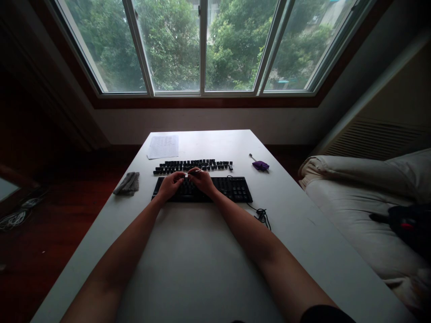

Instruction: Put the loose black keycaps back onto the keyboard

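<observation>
A black keyboard point(235, 189) lies on the white table, and both hands are over its left half. My left hand point(171, 185) is closed in a pinch at the keyboard's upper edge; what its fingertips hold is too small to make out. Close beside it, my right hand point(202, 180) is also pinched, around a thin, slender tool point(200, 170) whose kind I cannot tell. The two sets of fingertips nearly meet, with a small pale spot between them. Behind the keyboard, loose black keycaps point(188, 166) stand in several rows.
A grey cloth point(128, 184) lies at the table's left edge. Printed paper point(163, 146) rests at the far left. A small purple item point(260, 165) with a pale stick lies at the right. Coiled black cable point(262, 216) sits right of the keyboard. Beyond the table stands a sofa point(340, 197).
</observation>
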The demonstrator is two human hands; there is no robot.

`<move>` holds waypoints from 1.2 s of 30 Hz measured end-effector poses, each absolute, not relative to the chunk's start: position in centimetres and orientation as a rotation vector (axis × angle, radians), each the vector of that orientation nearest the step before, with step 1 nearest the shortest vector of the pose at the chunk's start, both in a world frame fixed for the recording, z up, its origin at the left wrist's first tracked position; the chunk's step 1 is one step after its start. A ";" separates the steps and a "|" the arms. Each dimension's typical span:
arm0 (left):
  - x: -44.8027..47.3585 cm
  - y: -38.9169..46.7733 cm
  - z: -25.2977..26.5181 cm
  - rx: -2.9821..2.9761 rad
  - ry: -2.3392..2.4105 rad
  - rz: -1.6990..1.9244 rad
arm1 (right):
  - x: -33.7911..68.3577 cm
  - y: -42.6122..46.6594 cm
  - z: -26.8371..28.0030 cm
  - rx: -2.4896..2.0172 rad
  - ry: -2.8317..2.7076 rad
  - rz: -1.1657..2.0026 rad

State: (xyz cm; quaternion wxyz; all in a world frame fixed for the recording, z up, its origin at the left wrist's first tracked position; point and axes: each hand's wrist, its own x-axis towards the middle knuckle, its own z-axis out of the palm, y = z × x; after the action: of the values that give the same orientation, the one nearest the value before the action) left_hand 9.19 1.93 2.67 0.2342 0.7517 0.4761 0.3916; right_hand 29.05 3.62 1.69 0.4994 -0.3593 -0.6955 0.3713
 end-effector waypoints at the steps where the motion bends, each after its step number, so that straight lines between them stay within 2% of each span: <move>1: 9.2 1.9 2.6 2.079 1.320 1.066 | 29.1 3.6 1.6 -0.877 -1.693 0.879; 7: 9.2 1.9 2.4 2.202 1.379 1.007 | 29.1 3.7 1.5 -0.914 -1.764 0.800; 18: 9.3 1.9 2.6 2.283 1.341 0.925 | 29.1 3.5 1.8 -0.916 -1.744 0.860; 29: 8.9 2.5 2.2 2.093 1.230 0.996 | 29.1 4.3 1.3 -0.843 -1.606 1.040; 36: 8.9 2.4 2.3 2.014 1.220 1.051 | 29.0 4.6 1.0 -0.864 -1.545 1.046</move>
State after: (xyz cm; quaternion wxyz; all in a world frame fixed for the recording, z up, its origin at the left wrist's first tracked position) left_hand 8.85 2.37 2.32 0.2779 0.7502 0.4544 0.3917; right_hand 28.98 4.56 0.98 0.5164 -0.3597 -0.6435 0.4358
